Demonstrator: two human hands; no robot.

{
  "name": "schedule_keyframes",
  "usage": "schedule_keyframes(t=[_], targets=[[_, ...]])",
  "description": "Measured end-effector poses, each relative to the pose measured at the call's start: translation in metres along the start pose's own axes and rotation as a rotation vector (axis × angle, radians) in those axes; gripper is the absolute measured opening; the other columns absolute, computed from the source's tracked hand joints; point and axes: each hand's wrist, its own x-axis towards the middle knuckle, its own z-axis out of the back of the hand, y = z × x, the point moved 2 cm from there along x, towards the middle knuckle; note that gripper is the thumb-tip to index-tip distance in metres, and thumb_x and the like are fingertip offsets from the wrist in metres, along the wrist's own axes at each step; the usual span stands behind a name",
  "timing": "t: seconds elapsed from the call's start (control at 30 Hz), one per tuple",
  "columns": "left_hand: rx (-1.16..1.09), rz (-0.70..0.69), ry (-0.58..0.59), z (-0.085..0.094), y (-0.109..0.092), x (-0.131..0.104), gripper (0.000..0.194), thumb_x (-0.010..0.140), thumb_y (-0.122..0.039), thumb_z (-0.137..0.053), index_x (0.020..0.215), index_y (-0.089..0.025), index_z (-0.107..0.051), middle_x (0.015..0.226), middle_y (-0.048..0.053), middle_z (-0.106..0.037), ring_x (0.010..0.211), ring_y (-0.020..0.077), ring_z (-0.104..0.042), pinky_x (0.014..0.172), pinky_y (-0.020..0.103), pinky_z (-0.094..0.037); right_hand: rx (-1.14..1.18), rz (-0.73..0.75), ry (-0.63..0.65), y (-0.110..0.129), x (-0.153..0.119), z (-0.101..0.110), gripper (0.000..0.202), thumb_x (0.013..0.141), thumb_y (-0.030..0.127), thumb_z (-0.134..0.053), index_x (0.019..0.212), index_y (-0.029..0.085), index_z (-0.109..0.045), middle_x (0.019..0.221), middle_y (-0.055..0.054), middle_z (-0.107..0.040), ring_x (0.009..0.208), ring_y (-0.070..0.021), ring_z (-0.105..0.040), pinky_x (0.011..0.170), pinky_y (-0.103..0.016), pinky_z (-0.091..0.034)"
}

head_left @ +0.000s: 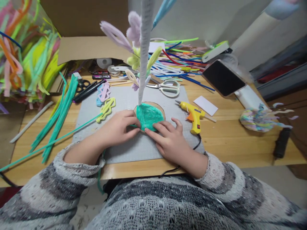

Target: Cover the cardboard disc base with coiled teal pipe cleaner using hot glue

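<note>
A round cardboard base (153,104) lies on a grey mat, largely covered by coiled teal pipe cleaner (151,116). From its back left edge rises a white wrapped stem (144,54) with lilac and yellow-green pipe cleaner loops around it. At the coil's left edge my left hand (117,127) pinches a teal pipe cleaner strand between thumb and fingers. My right hand (172,137) rests on the front right of the coil, fingers apart and the index fingertip pressed on the near rim. The strand's course under the fingers is partly hidden.
Right of the base lies a yellow glue gun (194,116), its cord running toward the table's front edge. Scissors (169,88) lie behind. Teal pipe cleaners (56,118) are bundled at left. A phone (224,77) and a pastel wreath-like piece (255,119) are at right.
</note>
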Motion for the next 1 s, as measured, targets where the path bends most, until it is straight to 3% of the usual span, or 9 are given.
schedule_keyframes(t=[0.17, 0.3, 0.43, 0.57, 0.63, 0.73, 0.93, 1.0], targets=[[0.085, 0.068, -0.063, -0.008, -0.002, 0.007, 0.022, 0.086, -0.036, -0.066, 0.076, -0.017, -0.065, 0.082, 0.005, -0.059, 0.080, 0.0200, -0.055, 0.071, 0.032, -0.041, -0.005, 0.003, -0.014, 0.001, -0.001, -0.001, 0.040, 0.089, 0.017, -0.053, 0.127, 0.025, -0.060, 0.118, -0.009, -0.066, 0.113, -0.0282, -0.050, 0.103, -0.055, -0.021], [0.203, 0.147, -0.089, -0.009, 0.001, 0.010, 0.030, 0.084, -0.046, -0.068, 0.076, -0.017, -0.062, 0.085, 0.006, -0.059, 0.081, 0.0222, -0.054, 0.072, 0.034, -0.040, 0.004, -0.002, -0.011, 0.001, -0.001, -0.003, 0.040, 0.089, 0.017, -0.054, 0.127, 0.025, -0.059, 0.118, -0.009, -0.066, 0.113, -0.0285, -0.050, 0.103, -0.056, -0.022], [0.333, 0.189, -0.147, -0.005, 0.004, 0.010, 0.042, 0.077, -0.055, -0.071, 0.090, -0.017, -0.060, 0.096, 0.010, -0.060, 0.091, 0.0277, -0.054, 0.080, 0.040, -0.043, 0.022, 0.010, -0.014, -0.001, -0.002, -0.004, 0.043, 0.087, 0.015, -0.054, 0.128, 0.025, -0.058, 0.119, -0.009, -0.066, 0.114, -0.0294, -0.051, 0.102, -0.057, -0.024], [0.289, 0.246, -0.233, -0.003, 0.007, 0.008, 0.077, 0.061, -0.054, -0.085, 0.117, -0.015, -0.050, 0.118, 0.015, -0.057, 0.113, 0.0343, -0.052, 0.095, 0.047, -0.042, 0.164, -0.013, -0.149, -0.007, -0.003, 0.003, 0.050, 0.084, 0.010, -0.051, 0.133, 0.025, -0.052, 0.120, -0.008, -0.064, 0.114, -0.0270, -0.055, 0.105, -0.057, -0.025], [0.239, 0.264, -0.219, -0.006, 0.008, 0.008, 0.086, 0.059, -0.049, -0.087, 0.126, -0.016, -0.044, 0.126, 0.016, -0.055, 0.120, 0.0353, -0.050, 0.100, 0.050, -0.041, 0.291, -0.111, -0.313, -0.015, -0.003, 0.008, 0.052, 0.085, 0.009, -0.049, 0.134, 0.026, -0.050, 0.121, -0.008, -0.061, 0.114, -0.0248, -0.056, 0.105, -0.054, -0.032], [0.170, 0.284, -0.189, -0.011, 0.012, 0.005, 0.086, 0.062, -0.044, -0.086, 0.130, -0.019, -0.040, 0.129, 0.016, -0.055, 0.123, 0.0363, -0.050, 0.102, 0.054, -0.039, 0.505, -0.325, -0.487, -0.028, -0.003, 0.009, 0.041, 0.088, 0.013, -0.050, 0.126, 0.026, -0.056, 0.117, -0.009, -0.058, 0.105, -0.0229, -0.058, 0.089, -0.045, -0.050], [0.070, 0.307, -0.195, -0.017, 0.015, 0.002, 0.077, 0.066, -0.039, -0.083, 0.125, -0.019, -0.039, 0.127, 0.016, -0.055, 0.122, 0.0341, -0.053, 0.101, 0.053, -0.041, 0.892, -0.604, -0.440, -0.043, 0.002, -0.006, 0.013, 0.082, 0.024, -0.064, 0.093, 0.021, -0.069, 0.078, -0.001, -0.062, 0.063, -0.0135, -0.060, 0.059, -0.031, -0.055], [0.051, 0.317, -0.201, -0.017, 0.014, 0.002, 0.074, 0.065, -0.039, -0.083, 0.123, -0.020, -0.040, 0.125, 0.014, -0.055, 0.119, 0.0329, -0.054, 0.100, 0.052, -0.042, 1.061, -0.709, -0.408, -0.042, 0.002, -0.009, 0.012, 0.078, 0.031, -0.069, 0.083, 0.020, -0.069, 0.072, 0.000, -0.065, 0.052, -0.0113, -0.059, 0.050, -0.028, -0.053]])
